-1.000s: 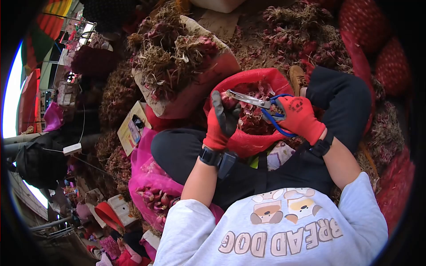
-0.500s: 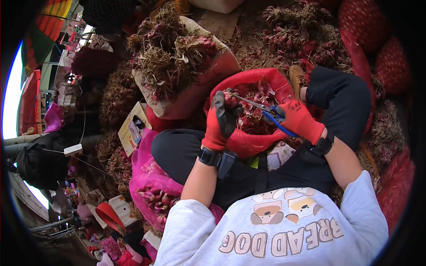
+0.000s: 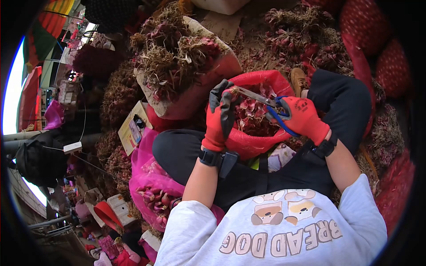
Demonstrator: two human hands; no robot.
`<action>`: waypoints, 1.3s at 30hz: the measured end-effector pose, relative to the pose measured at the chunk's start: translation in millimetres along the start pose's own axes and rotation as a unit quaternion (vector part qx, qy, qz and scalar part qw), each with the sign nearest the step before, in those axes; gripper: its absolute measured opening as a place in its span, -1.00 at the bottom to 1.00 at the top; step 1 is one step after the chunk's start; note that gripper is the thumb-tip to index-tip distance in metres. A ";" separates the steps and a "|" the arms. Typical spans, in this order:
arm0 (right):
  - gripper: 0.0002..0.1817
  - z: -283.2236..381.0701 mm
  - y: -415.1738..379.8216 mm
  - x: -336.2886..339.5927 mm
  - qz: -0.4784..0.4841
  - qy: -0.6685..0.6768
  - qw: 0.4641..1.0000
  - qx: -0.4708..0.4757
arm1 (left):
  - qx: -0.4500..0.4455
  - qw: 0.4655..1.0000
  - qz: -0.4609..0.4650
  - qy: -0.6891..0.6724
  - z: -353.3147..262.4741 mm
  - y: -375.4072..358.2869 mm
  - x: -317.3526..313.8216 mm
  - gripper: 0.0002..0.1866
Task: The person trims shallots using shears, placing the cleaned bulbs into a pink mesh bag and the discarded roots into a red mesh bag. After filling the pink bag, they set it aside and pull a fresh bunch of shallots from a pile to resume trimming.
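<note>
Both hands wear red gloves with dark grey palms. My left hand (image 3: 219, 116) is closed at the left rim of the red mesh sack (image 3: 257, 144), its fingers pinched on a shallot (image 3: 232, 90) that shows only in part. My right hand (image 3: 303, 116) grips blue-handled scissors (image 3: 256, 95), whose blades point left, their tips at the shallot. Below the blades, the open sack holds loose shallot skins and trimmings (image 3: 255, 111). A pink mesh bag (image 3: 138, 188) with shallots lies left of my legs.
A foam box (image 3: 195, 99) heaped with dried shallot bunches (image 3: 171, 57) stands at the upper left. More bunches (image 3: 301, 35) lie on the ground beyond the sack. Full red sacks (image 3: 364, 24) line the right. A person (image 3: 126, 255) is partly visible at the bottom left.
My left hand has turned and its fingers have moved up slightly, so less of the shallot shows. The scissors have come closer together at the handles, and my right hand has shifted slightly right.
</note>
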State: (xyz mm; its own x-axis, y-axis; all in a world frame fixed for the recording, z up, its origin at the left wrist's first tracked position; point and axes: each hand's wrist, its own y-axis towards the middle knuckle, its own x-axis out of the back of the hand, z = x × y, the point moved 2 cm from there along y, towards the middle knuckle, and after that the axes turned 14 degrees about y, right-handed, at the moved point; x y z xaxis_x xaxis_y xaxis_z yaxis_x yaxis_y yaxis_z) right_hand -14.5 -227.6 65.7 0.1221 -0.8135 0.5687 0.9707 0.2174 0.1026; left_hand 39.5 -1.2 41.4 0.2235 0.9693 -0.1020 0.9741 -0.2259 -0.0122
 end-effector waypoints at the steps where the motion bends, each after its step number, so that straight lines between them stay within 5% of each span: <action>1: -0.63 2.5 0.4 1.3 -0.002 -0.008 1.000 0.006 | 0.005 1.000 -0.002 -0.009 -1.1 -0.3 -0.7 -0.57; 12: -0.62 -23.0 -4.6 -8.0 0.026 -0.125 0.992 -0.015 | -0.128 0.983 -0.006 0.131 -3.6 -1.1 -3.5 -0.56; 17: -0.59 -22.6 -5.6 -7.2 0.035 -0.189 0.981 -0.024 | -0.088 0.993 -0.015 0.079 1.0 0.2 -2.0 -0.54; 20: -0.58 -14.1 -2.5 -3.9 -0.007 -0.057 0.998 -0.026 | -0.072 0.997 -0.030 0.021 9.1 2.3 2.6 -0.48; 26: -0.71 -3.6 -0.5 -3.4 0.008 0.001 0.999 -0.033 | -0.090 0.995 -0.032 0.036 5.1 1.5 2.2 -0.49; 32: -0.58 -29.3 -4.8 -11.2 0.024 -0.154 0.988 -0.005 | -0.091 0.993 -0.028 0.074 -0.3 -0.1 -3.1 -0.52; 36: -0.68 -23.2 2.4 -6.9 0.043 0.079 0.984 -0.155 | -0.084 0.996 -0.021 0.032 -8.0 2.0 -9.9 -0.50; 39: -0.65 -26.9 10.9 -2.3 0.028 0.365 0.897 -0.248 | -0.072 0.996 0.045 0.017 -17.0 -2.4 -19.8 -0.47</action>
State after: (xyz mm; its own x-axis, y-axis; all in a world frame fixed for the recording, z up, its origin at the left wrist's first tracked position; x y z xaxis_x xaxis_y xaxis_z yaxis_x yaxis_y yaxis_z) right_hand 1.4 -237.8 43.5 0.1006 -0.9847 -0.1421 0.9099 0.1488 -0.3873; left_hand 33.3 -18.2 60.4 0.3096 0.9489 -0.0617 0.9442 -0.2991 0.1380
